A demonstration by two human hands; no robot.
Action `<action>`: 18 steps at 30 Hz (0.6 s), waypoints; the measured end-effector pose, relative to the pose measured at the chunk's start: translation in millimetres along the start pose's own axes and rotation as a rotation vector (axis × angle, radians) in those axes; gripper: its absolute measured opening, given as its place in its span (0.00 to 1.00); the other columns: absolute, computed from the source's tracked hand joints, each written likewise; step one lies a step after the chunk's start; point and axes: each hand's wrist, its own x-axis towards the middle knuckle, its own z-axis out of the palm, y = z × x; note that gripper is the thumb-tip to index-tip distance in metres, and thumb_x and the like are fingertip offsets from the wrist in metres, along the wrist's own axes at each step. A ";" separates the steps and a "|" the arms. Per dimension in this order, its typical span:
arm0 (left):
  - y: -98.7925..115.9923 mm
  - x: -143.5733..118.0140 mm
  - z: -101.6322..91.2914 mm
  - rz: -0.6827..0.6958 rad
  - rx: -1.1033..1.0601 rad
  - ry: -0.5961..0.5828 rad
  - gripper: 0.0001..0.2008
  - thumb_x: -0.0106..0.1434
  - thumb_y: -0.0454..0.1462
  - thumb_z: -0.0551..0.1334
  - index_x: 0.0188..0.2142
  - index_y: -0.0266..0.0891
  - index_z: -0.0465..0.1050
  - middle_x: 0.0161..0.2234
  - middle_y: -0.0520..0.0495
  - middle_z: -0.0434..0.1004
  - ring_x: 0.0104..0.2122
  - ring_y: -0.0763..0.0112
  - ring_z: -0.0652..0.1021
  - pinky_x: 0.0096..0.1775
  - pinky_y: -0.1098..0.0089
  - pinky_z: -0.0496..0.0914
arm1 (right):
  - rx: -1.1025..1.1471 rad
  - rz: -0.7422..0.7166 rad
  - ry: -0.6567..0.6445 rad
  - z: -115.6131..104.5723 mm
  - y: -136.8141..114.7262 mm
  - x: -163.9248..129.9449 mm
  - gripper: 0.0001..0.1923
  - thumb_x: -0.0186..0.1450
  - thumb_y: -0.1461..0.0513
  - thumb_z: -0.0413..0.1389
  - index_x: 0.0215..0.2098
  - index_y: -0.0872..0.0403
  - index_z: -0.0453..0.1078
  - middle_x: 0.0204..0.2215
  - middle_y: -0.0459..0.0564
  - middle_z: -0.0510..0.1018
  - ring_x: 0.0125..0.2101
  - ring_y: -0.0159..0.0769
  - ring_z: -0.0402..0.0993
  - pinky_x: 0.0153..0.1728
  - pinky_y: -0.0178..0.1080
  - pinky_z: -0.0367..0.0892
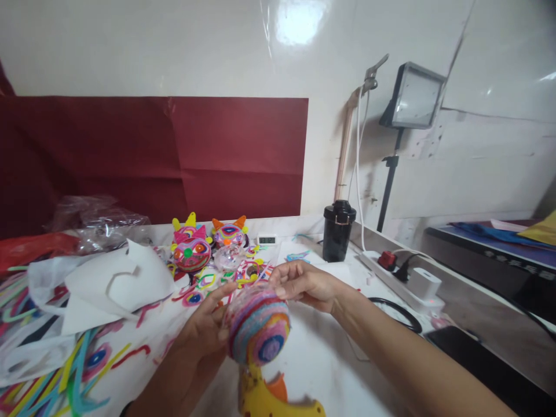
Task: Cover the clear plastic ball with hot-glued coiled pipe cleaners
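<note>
While I watch lower centre, my left hand [204,329] grips a striped ball [259,324].
My right hand [309,286] pinches its top.

Bright glare [300,22] whitens the upper wall [208,55], and fine detail looks soft

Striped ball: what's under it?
Below the striped ball, a yellow piece and an orange part show. Whatever the ball itself covers is hidden; can't tell whether it touches the yellow piece.

Ball [256,327] ringed in pink, red, turquoise and orange around blue, yellow-and-orange tool [263,399], dark red sheet [241,136]
</note>
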 end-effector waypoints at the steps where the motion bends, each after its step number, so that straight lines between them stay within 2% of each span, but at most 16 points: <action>1: 1.8 -4.6 8.1 -0.002 -0.025 0.051 0.26 0.51 0.29 0.70 0.50 0.46 0.74 0.36 0.48 0.84 0.36 0.63 0.81 0.40 0.65 0.74 | 0.000 0.002 -0.006 -0.3 0.1 -0.1 0.15 0.39 0.62 0.72 0.24 0.59 0.76 0.16 0.39 0.72 0.17 0.22 0.57 0.21 0.32 0.48; 2: 3.4 -9.3 16.4 -0.023 -0.025 0.084 0.26 0.53 0.28 0.69 0.51 0.47 0.73 0.33 0.50 0.84 0.34 0.65 0.81 0.38 0.68 0.73 | 0.000 0.004 -0.012 -0.7 0.1 -0.2 0.15 0.39 0.62 0.72 0.24 0.59 0.76 0.16 0.40 0.72 0.17 0.22 0.57 0.21 0.32 0.48; 4: 6.6 -17.4 30.4 -0.075 -0.022 0.121 0.24 0.54 0.29 0.68 0.50 0.49 0.74 0.41 0.49 0.84 0.41 0.64 0.80 0.41 0.70 0.73 | 0.000 0.012 -0.024 -1.3 0.2 -0.6 0.15 0.40 0.62 0.71 0.25 0.59 0.76 0.17 0.40 0.73 0.17 0.22 0.59 0.21 0.32 0.48; 6: 9.7 -22.5 38.1 -0.091 0.000 0.064 0.21 0.56 0.31 0.68 0.48 0.50 0.76 0.46 0.49 0.82 0.45 0.63 0.79 0.43 0.71 0.72 | -0.003 0.023 -0.036 -1.5 0.4 -1.0 0.15 0.39 0.62 0.71 0.25 0.59 0.76 0.16 0.40 0.74 0.17 0.22 0.60 0.21 0.32 0.50; 10: 12.9 -25.0 34.8 -0.114 0.093 -0.111 0.20 0.59 0.31 0.66 0.49 0.52 0.76 0.49 0.50 0.80 0.47 0.63 0.78 0.44 0.70 0.72 | -0.022 0.059 -0.064 -0.6 0.5 -1.7 0.16 0.38 0.62 0.72 0.25 0.60 0.77 0.17 0.41 0.75 0.17 0.22 0.63 0.21 0.30 0.52; 14: 14.8 -24.3 29.0 -0.174 0.183 -0.185 0.22 0.61 0.31 0.64 0.53 0.52 0.72 0.52 0.47 0.78 0.49 0.59 0.77 0.48 0.64 0.71 | -0.036 0.089 -0.083 0.1 1.5 -1.7 0.16 0.39 0.64 0.72 0.26 0.60 0.77 0.18 0.43 0.77 0.19 0.24 0.68 0.21 0.29 0.54; 18: 21.2 -22.1 37.2 -0.198 0.238 -0.253 0.23 0.59 0.32 0.65 0.54 0.52 0.72 0.58 0.46 0.72 0.56 0.54 0.71 0.54 0.57 0.66 | -0.037 0.107 -0.111 -1.5 6.2 0.3 0.15 0.39 0.66 0.71 0.26 0.60 0.78 0.20 0.43 0.79 0.21 0.25 0.72 0.25 0.29 0.61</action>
